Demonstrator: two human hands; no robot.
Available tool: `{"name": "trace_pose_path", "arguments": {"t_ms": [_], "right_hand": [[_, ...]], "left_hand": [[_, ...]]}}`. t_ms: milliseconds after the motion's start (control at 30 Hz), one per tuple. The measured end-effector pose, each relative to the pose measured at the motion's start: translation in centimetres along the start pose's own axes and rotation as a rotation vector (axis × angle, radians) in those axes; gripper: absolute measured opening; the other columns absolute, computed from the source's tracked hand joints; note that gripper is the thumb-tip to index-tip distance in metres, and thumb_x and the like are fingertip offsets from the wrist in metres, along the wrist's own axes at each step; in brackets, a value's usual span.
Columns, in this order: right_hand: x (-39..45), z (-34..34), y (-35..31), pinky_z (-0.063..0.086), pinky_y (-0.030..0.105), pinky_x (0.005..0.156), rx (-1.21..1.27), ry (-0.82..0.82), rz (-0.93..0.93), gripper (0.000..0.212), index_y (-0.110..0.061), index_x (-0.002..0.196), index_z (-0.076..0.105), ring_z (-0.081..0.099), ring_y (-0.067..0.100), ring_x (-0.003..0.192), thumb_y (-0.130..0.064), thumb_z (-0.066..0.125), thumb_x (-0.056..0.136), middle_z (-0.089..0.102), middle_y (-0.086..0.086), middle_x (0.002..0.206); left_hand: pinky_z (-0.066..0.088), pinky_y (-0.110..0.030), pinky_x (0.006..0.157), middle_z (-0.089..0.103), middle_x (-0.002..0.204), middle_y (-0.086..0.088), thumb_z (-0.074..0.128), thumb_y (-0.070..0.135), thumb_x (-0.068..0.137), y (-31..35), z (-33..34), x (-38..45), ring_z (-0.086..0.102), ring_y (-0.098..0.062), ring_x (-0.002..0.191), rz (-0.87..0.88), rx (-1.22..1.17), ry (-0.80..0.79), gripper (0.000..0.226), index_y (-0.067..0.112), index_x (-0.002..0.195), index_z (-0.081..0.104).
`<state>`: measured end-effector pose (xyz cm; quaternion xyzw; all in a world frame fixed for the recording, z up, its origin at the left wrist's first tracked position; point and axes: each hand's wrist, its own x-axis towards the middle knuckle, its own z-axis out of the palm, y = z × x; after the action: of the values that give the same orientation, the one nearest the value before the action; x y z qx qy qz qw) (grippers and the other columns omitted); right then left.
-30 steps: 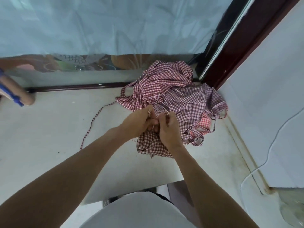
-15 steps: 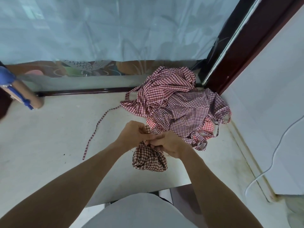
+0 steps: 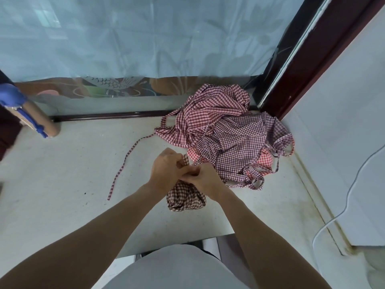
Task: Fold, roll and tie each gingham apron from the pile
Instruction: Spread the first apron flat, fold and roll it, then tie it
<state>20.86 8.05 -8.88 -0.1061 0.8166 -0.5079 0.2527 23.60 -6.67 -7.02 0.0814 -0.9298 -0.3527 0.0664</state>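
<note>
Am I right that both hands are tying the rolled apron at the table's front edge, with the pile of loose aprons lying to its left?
Not quite. The head view shows both the left hand and the right hand working the rolled apron near the table front edge, but the pile of loose aprons lies behind it to the right, not the left.

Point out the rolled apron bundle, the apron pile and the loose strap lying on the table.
rolled apron bundle [image 3: 184, 200]: head view, on its checked front below the hands.
apron pile [image 3: 225, 130]: head view, on the crumpled middle.
loose strap [image 3: 123, 166]: head view, midway along its length.
</note>
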Motion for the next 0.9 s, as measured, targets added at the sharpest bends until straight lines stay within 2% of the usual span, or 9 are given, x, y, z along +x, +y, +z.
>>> {"name": "trace_pose_path", "arguments": {"t_ms": [167, 267, 333, 433, 500, 567, 700, 800, 900], "right_hand": [[0.5, 0.1, 0.1, 0.058, 0.047, 0.089, -0.045, 0.029, -0.025, 0.028, -0.01, 0.098, 0.079, 0.074, 0.026, 0.086, -0.034, 0.075, 0.085, 0.077, 0.008, 0.087], [0.5, 0.2, 0.3, 0.06, 0.041, 0.085, -0.005, 0.042, 0.001, 0.04, -0.009, 0.096, 0.079, 0.074, 0.025, 0.084, -0.045, 0.073, 0.078, 0.076, 0.009, 0.086], [0.4, -0.1, 0.3, 0.055, 0.033, 0.069, 0.006, 0.066, 0.031, 0.027, -0.002, 0.092, 0.076, 0.066, 0.021, 0.068, -0.028, 0.071, 0.086, 0.072, 0.013, 0.077], [0.3, -0.5, 0.9, 0.044, 0.025, 0.058, 0.032, 0.1, 0.059, 0.015, -0.004, 0.087, 0.077, 0.055, 0.006, 0.053, -0.015, 0.069, 0.092, 0.064, -0.005, 0.061], [0.0, -1.0, 1.2, 0.045, 0.019, 0.061, 0.06, 0.092, 0.063, 0.016, -0.006, 0.092, 0.078, 0.057, -0.001, 0.052, -0.02, 0.072, 0.091, 0.065, -0.013, 0.061], [-0.5, -1.5, 1.2, 0.048, 0.018, 0.064, 0.1, 0.056, 0.052, 0.015, -0.004, 0.096, 0.078, 0.061, 0.0, 0.059, -0.016, 0.072, 0.091, 0.069, -0.006, 0.068], [-0.7, -2.2, 0.8, 0.058, 0.027, 0.074, 0.096, 0.016, 0.013, 0.013, -0.004, 0.099, 0.077, 0.069, 0.015, 0.074, -0.012, 0.071, 0.09, 0.076, 0.013, 0.087], [-0.8, -2.5, 0.6, 0.06, 0.03, 0.078, 0.149, 0.015, 0.04, 0.007, -0.008, 0.095, 0.076, 0.071, 0.013, 0.074, -0.01, 0.071, 0.09, 0.076, 0.007, 0.084], [-0.8, -2.5, 0.7, 0.061, 0.032, 0.079, 0.208, 0.045, 0.072, 0.005, -0.01, 0.094, 0.075, 0.072, 0.015, 0.074, -0.009, 0.071, 0.091, 0.076, 0.004, 0.08]], "left_hand": [[0.036, -0.025, 0.079, 0.063, 0.113, -0.012, 0.084, 0.023, 0.075, 0.0, 1.0, -0.9, 0.053, -0.028, 0.102, -0.024, 0.055, 0.134, 0.02, 0.006, 0.076, 0.074], [0.039, -0.027, 0.084, 0.066, 0.107, -0.013, 0.083, 0.027, 0.076, -0.1, 1.4, -1.2, 0.055, -0.027, 0.103, -0.053, 0.004, 0.134, 0.022, 0.007, 0.077, 0.075], [0.047, -0.034, 0.087, 0.067, 0.1, -0.004, 0.081, 0.035, 0.076, -0.3, 1.7, -1.2, 0.056, -0.019, 0.098, 0.012, -0.028, 0.111, 0.025, 0.012, 0.085, 0.077], [0.049, -0.027, 0.091, 0.048, 0.126, 0.003, 0.075, 0.036, 0.085, 0.0, 1.0, -1.4, 0.052, -0.011, 0.106, -0.062, -0.173, -0.052, 0.046, 0.02, 0.126, 0.062], [0.052, -0.031, 0.095, 0.054, 0.129, 0.001, 0.069, 0.027, 0.091, -0.5, 0.3, -0.9, 0.057, -0.012, 0.108, -0.131, -0.242, -0.222, 0.053, 0.019, 0.14, 0.05], [0.052, -0.032, 0.096, 0.065, 0.123, 0.001, 0.066, 0.022, 0.093, -1.0, -0.3, -0.5, 0.06, -0.011, 0.106, -0.052, -0.152, -0.306, 0.048, 0.018, 0.139, 0.053], [0.039, -0.005, 0.072, 0.073, 0.099, 0.008, 0.068, 0.019, 0.092, -0.4, -1.1, -0.4, 0.054, 0.006, 0.078, 0.085, -0.029, -0.273, 0.019, 0.018, 0.108, 0.076], [0.044, -0.023, 0.079, 0.073, 0.096, 0.005, 0.066, 0.019, 0.093, 0.2, -0.9, 0.1, 0.054, -0.008, 0.086, 0.121, 0.065, -0.245, 0.016, 0.019, 0.103, 0.078], [0.043, -0.027, 0.083, 0.068, 0.102, 0.001, 0.059, 0.017, 0.097, 0.9, -0.8, 0.4, 0.055, -0.015, 0.094, 0.12, 0.142, -0.315, 0.02, 0.017, 0.11, 0.075]]}}
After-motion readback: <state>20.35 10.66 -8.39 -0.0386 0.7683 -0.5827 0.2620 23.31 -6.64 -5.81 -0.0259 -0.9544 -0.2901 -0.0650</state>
